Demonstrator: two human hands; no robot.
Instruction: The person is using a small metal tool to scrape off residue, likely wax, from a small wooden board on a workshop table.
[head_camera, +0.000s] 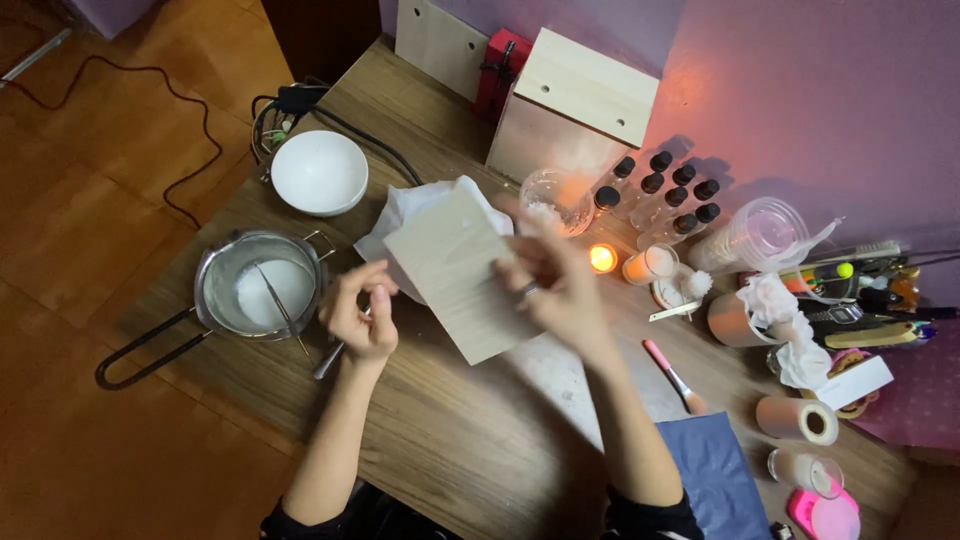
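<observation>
Right hand (555, 285) grips wooden board (460, 275) at its edge; left hand (360, 315), beside board, pinches a metal spoon (330, 360); pot (260, 285) left of board

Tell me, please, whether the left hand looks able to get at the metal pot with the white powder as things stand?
Probably yes. The left hand is just right of the metal pot, with only bare wooden table between them. Its grip seems to hold a slim metal utensil, so it is not free.
</observation>
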